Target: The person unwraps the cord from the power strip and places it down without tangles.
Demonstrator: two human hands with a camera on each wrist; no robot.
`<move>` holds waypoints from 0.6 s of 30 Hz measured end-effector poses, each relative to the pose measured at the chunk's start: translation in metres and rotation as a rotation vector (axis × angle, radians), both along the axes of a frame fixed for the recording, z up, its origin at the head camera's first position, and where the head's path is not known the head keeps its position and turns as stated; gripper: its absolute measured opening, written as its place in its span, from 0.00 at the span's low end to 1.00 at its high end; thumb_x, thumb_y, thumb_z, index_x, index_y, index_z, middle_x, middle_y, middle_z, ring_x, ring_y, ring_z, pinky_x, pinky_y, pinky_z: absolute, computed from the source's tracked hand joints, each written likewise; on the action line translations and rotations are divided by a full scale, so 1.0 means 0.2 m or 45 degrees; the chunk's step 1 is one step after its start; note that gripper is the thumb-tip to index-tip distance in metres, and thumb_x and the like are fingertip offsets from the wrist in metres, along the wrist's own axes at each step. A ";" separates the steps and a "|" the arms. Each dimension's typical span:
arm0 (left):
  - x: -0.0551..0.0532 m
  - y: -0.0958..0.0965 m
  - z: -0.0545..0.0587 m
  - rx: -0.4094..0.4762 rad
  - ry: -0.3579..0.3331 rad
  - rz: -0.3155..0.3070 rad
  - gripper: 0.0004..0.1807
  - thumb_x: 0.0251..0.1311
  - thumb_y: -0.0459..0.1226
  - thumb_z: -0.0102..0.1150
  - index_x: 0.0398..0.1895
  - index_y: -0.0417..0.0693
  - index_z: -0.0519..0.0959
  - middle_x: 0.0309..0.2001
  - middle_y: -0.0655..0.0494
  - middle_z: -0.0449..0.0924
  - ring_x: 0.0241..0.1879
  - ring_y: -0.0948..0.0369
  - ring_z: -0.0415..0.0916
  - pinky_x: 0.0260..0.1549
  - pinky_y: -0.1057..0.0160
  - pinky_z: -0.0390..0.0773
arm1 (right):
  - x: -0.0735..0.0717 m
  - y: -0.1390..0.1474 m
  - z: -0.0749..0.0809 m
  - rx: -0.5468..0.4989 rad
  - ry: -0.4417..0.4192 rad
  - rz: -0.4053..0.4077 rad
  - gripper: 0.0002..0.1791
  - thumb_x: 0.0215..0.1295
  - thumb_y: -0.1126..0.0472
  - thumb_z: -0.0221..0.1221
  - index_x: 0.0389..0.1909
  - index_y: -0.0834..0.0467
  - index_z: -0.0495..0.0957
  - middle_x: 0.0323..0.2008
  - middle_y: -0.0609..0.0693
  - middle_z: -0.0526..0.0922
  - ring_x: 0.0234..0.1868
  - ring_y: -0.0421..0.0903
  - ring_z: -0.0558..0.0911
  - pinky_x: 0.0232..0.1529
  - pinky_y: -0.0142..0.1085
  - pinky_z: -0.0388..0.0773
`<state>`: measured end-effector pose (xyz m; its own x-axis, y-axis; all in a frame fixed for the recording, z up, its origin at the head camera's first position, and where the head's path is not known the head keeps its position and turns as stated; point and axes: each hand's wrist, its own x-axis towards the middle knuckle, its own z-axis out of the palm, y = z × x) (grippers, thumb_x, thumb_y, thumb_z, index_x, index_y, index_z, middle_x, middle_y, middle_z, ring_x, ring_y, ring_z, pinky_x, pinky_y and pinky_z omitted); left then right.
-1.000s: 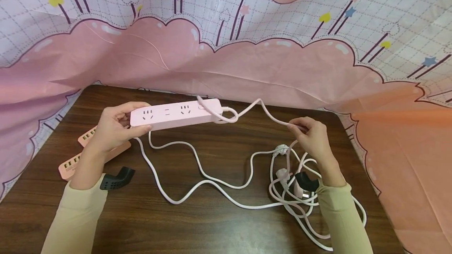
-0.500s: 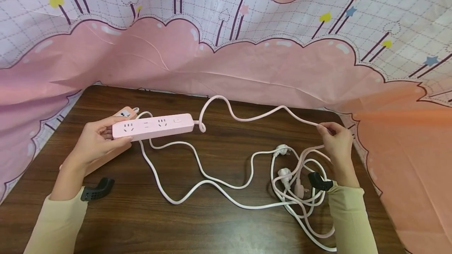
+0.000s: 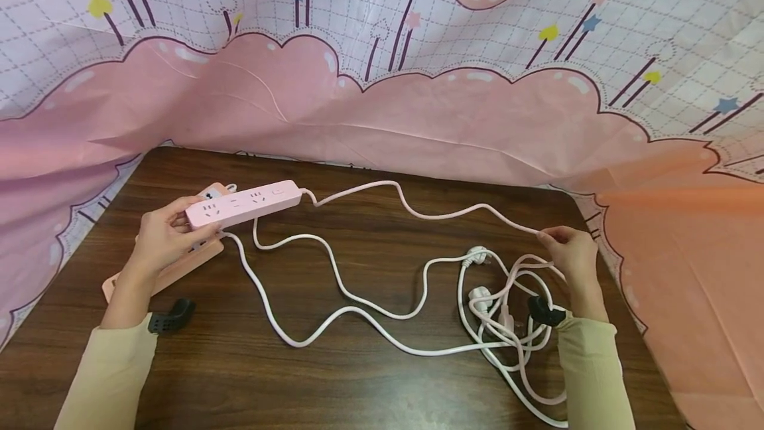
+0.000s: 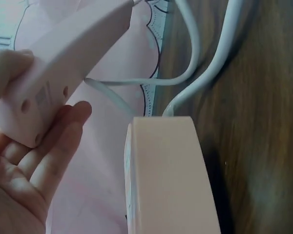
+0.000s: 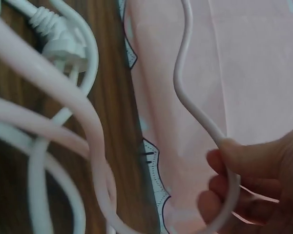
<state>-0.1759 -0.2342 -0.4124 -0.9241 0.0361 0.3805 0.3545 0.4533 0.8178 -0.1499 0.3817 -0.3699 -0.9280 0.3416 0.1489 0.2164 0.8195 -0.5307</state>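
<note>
My left hand (image 3: 164,234) grips the left end of a pink power strip (image 3: 245,205), thumb in front and fingers behind. The strip is tilted, its right end farther back, and is held above the peach power strips (image 3: 193,259). In the left wrist view the underside of the pink strip (image 4: 63,68) shows screw holes, with a peach strip (image 4: 171,170) standing below it. From the pink strip a pink cord (image 3: 438,217) runs in loose waves to the right. My right hand (image 3: 573,251) pinches that cord between thumb and fingers, near the table's right edge.
Two white cords (image 3: 334,277) wind across the table (image 3: 298,383) to a tangle on the right. Among its coils lie a white plug (image 3: 479,298), a second white plug (image 3: 475,255) and a pink plug (image 3: 506,318). A patterned curtain (image 3: 382,111) borders the table's back.
My left hand has carried the pink power strip leftward. My right hand has moved right with the cord. The cord's loop beside the strip has opened into a longer, wavy run.
</note>
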 end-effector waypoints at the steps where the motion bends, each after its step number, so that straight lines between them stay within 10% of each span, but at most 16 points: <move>1: -0.01 0.01 0.00 -0.022 -0.012 -0.010 0.25 0.43 0.21 0.67 0.48 0.27 0.74 0.37 0.51 0.80 0.31 0.81 0.73 0.26 0.80 0.74 | 0.01 0.01 0.00 -0.004 -0.035 0.030 0.16 0.64 0.58 0.57 0.38 0.70 0.80 0.34 0.65 0.81 0.35 0.56 0.75 0.33 0.39 0.66; 4: -0.02 0.05 0.00 -0.088 -0.025 -0.043 0.24 0.45 0.24 0.67 0.49 0.27 0.74 0.38 0.31 0.77 0.31 0.82 0.71 0.26 0.82 0.72 | 0.03 0.02 -0.01 -0.012 -0.123 0.118 0.16 0.64 0.57 0.58 0.38 0.69 0.80 0.36 0.66 0.81 0.38 0.58 0.75 0.34 0.40 0.67; 12: -0.05 0.17 -0.03 -0.450 0.199 0.030 0.23 0.39 0.33 0.73 0.42 0.34 0.79 0.25 0.43 0.79 0.19 0.60 0.66 0.16 0.69 0.63 | 0.06 0.03 -0.04 0.027 -0.335 0.366 0.11 0.60 0.58 0.62 0.33 0.64 0.83 0.31 0.58 0.82 0.34 0.53 0.76 0.32 0.39 0.68; 18: -0.04 0.22 -0.05 -0.614 0.136 0.041 0.26 0.38 0.37 0.74 0.44 0.36 0.79 0.44 0.33 0.79 0.26 0.47 0.78 0.17 0.57 0.69 | 0.08 -0.01 -0.06 0.110 -0.327 0.534 0.06 0.54 0.63 0.64 0.27 0.64 0.82 0.25 0.54 0.82 0.26 0.45 0.74 0.28 0.38 0.70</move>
<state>-0.1837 -0.1900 -0.4232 -0.8843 0.2036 0.4201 0.4045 0.7834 0.4718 -0.1330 0.3805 -0.3813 -0.9931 -0.0727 -0.0915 -0.0264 0.9025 -0.4299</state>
